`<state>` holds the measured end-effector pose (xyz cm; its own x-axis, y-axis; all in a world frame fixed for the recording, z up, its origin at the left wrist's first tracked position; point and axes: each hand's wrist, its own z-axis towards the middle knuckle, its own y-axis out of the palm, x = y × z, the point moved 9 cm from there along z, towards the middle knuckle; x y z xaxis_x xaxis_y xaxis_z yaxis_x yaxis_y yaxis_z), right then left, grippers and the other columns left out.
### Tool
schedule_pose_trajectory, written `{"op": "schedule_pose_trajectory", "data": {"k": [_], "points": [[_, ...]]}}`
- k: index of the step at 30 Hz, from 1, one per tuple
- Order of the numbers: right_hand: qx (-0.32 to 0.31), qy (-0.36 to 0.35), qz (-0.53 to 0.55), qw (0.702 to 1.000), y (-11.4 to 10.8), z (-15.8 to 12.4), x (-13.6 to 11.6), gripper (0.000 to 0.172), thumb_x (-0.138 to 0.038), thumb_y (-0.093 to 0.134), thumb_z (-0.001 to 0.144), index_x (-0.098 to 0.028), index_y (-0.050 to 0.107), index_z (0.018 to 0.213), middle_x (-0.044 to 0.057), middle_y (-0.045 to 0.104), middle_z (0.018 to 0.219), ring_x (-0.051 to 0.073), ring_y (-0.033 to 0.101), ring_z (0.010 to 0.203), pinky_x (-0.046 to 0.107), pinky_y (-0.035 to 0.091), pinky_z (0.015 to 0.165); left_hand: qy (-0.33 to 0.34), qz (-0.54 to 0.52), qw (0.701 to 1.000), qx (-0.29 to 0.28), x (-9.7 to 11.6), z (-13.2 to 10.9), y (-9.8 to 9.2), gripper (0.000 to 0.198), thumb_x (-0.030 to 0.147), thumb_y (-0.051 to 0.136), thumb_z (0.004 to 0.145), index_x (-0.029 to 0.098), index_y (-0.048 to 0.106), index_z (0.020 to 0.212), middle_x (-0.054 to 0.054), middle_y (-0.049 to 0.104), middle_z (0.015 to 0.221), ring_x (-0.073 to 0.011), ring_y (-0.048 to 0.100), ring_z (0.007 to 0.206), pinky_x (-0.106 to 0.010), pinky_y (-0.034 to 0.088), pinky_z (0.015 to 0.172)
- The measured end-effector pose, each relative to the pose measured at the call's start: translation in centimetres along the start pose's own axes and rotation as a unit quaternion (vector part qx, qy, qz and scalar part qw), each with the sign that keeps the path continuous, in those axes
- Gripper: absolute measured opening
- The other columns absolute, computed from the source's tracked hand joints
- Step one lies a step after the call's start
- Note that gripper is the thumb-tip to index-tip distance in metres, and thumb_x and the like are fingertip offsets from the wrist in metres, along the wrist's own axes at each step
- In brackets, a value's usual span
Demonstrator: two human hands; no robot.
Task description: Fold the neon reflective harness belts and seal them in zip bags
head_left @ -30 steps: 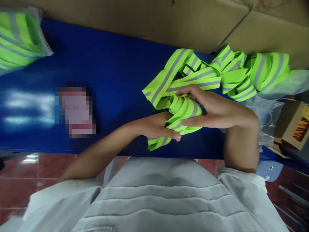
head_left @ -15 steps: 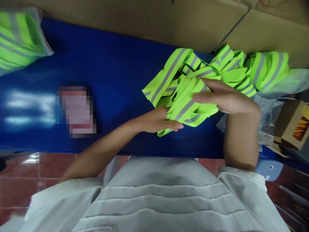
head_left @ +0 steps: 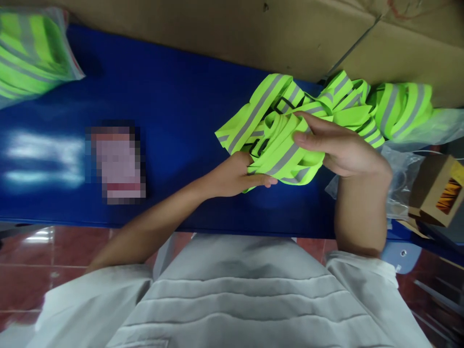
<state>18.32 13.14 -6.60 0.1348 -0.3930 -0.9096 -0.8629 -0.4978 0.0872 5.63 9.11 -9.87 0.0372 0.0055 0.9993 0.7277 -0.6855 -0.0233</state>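
Reflective strap bundle (head_left: 286,155): neon yellow-green with a grey stripe. It is held low over the blue table (head_left: 174,106), roughly 1 o'clock from the view's centre, between both hands. A loose pile of straps (head_left: 384,104) lies just behind it, toward 1 o'clock of the right hand. Some loops touch the held bundle; can't tell whether they are joined.

Step in hand, as judged: gathering the loops into one compact fold. To do it well:
- Pinch the lower end firmly so the layers don't slide.
- Line up the stripe faces and bring the edges flush.
- Lift the bundle clear of the pile so no stray loop is dragged in.
- Press the layers flat before tightening.

Left hand (head_left: 235,176): enters from 7 o'clock, forearm long and nearly straight. Fingers (head_left: 261,181) are together, pinched on the bundle's lower left end.

Right hand (head_left: 342,150): enters from 5 o'clock, elbow bent sharply, wrist turned toward 9 o'clock. Fingers (head_left: 319,124) are together along the bundle's top with the thumb across its front, so it is clamped on the upper right part.

Around:
- Bagged straps (head_left: 29,53) at the table's far 10 o'clock corner.
- Cardboard (head_left: 253,34) along the 12 o'clock edge.
- Clear plastic bags (head_left: 402,179) and a small cardboard box (head_left: 437,191) at 3 o'clock of the right wrist.
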Motion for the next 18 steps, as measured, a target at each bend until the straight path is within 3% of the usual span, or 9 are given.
{"op": "schedule_pose_trajectory", "data": {"k": [4, 9, 14, 18], "points": [[0.000, 0.000, -0.001, 1.000, 0.2, 0.4, 0.4, 0.030, -0.046, 0.072, 0.096, -0.035, 0.073, 0.125, -0.005, 0.074, 0.131, 0.023, 0.071, 0.120, 0.036, 0.061, 0.104, 0.012, 0.012, 1.000, 0.022, 0.3, -0.3, 0.3, 0.025, 0.039, 0.078, 0.093, 0.016, 0.078, 0.083, 0.000, 0.076, 0.072, -0.0138, 0.072, 0.071, -0.022, 0.055, 0.070], [0.050, -0.073, -0.036, 0.995, -0.3, 0.9, -0.6, 0.027, -0.045, 0.072, 0.097, -0.034, 0.070, 0.122, -0.004, 0.074, 0.118, 0.017, 0.071, 0.111, 0.030, 0.059, 0.101, 0.013, 0.016, 0.999, 0.037, 0.2, -0.6, 0.2, 0.024, 0.037, 0.075, 0.095, 0.016, 0.078, 0.085, 0.000, 0.076, 0.074, -0.0127, 0.071, 0.070, -0.021, 0.054, 0.070], [0.011, -0.054, -0.041, 0.998, -0.1, 1.3, -0.1, 0.041, -0.052, 0.075, 0.093, -0.034, 0.069, 0.130, 0.000, 0.073, 0.133, 0.022, 0.071, 0.116, 0.035, 0.063, 0.098, -0.009, 0.003, 1.000, -0.020, -0.2, -0.3, 0.5, 0.027, 0.043, 0.075, 0.094, 0.016, 0.078, 0.091, -0.002, 0.078, 0.083, -0.0154, 0.073, 0.080, -0.024, 0.056, 0.075], [-0.031, -0.021, -0.019, 0.999, 1.0, 1.5, 0.8, 0.041, -0.050, 0.070, 0.096, -0.033, 0.068, 0.134, 0.002, 0.074, 0.126, 0.023, 0.075, 0.107, 0.035, 0.065, 0.086, -0.034, -0.084, 0.991, -0.094, 0.1, -0.6, 1.7, 0.019, 0.034, 0.078, 0.092, 0.016, 0.078, 0.098, -0.005, 0.081, 0.097, -0.0168, 0.076, 0.092, -0.026, 0.060, 0.086]]}}
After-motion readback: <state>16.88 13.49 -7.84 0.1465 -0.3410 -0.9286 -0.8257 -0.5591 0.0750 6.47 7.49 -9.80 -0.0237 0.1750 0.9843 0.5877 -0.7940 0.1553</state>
